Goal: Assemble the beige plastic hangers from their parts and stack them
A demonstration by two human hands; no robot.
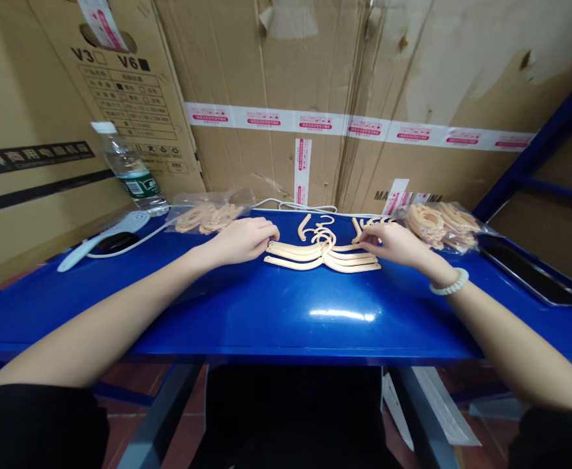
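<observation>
Several beige folding clothes hangers (347, 264) lie in a row on the blue table, arms spread and hooks bunched in the middle. My left hand (249, 239) is closed at the left tip of the farthest spread hanger. At that hanger's right tip, my right hand (394, 242) has its fingers pinched together. The fingers partly hide both tips. Behind the row lies a folded hanger (305, 228). More beige hanger pieces (357, 229) are beside and behind my right hand, which covers some of them.
Plastic bags of hangers lie at left (208, 215) and right (442, 225). A water bottle (137, 176), a light blue hairbrush (105, 239) and a black mouse (118, 242) are at left. A phone (535, 273) rests at right. Cardboard (276, 71) stands behind the table (247, 319).
</observation>
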